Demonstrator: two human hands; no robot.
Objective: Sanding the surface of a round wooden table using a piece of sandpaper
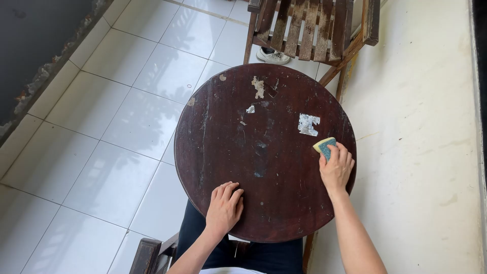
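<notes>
A round dark wooden table fills the middle of the head view, its top worn with pale peeled patches and scratches. My right hand presses a yellow and blue-green sponge onto the table near its right edge, just below a white flaky patch. My left hand lies flat on the table near the front edge, fingers slightly curled, holding nothing.
A slatted wooden chair stands behind the table, with a white shoe under it. White floor tiles spread to the left, a cream wall runs along the right. I sit on another wooden chair.
</notes>
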